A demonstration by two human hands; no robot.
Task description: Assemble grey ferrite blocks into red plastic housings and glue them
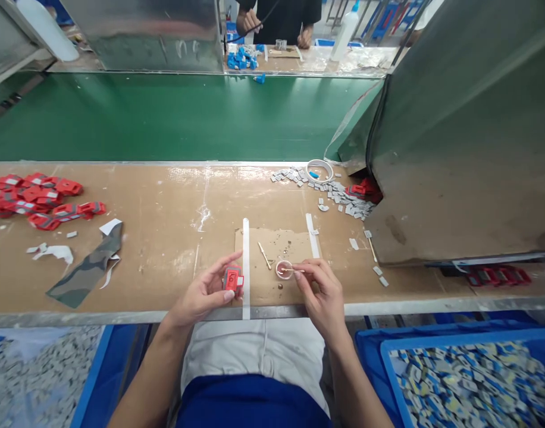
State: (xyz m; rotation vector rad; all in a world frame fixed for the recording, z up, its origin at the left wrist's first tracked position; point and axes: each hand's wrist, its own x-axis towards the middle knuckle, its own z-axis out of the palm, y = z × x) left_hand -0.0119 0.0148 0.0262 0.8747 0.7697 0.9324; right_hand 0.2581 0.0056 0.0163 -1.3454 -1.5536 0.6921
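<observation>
Apparently the dipping step: near the front edge of the counter (pixel 156 249), the right hand (pixel 322 295) pinches a stick (pixel 294 270) at the cup (pixel 278 276), the left hand (pixel 203 296) grips a red part (pixel 232 279); next likely needs a steady lift.

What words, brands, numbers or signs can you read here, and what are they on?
No text can be read anywhere in this view.
Red piece in the left hand: any marking is too small to read.
Small grey chips: too small to tell.
Metal panel: pale smudges, not legible as letters.
Blue-tipped bottle: no readable label.
</observation>
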